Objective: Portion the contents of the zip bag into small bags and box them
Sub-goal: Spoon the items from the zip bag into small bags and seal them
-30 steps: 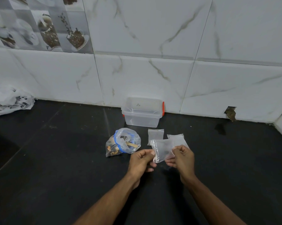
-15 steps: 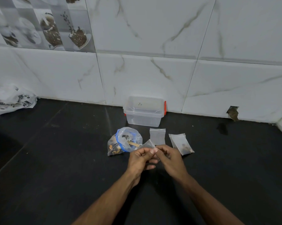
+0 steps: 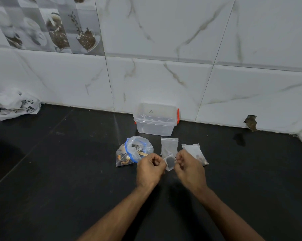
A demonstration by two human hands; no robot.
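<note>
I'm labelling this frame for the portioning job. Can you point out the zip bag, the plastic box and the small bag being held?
zip bag [image 3: 129,154]: head view, on its blue zip rim.
plastic box [image 3: 154,126]: head view, on its clear front wall.
small bag being held [image 3: 169,162]: head view, on its open mouth between both hands.

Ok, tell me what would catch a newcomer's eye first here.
First, the two hands, left hand and right hand, pinching a small clear bag open between them over the black counter. Just behind lie the open blue-rimmed zip bag and two more small bags, one flat, one with dark bits. Against the marble wall stands a clear box with orange clips.
</note>
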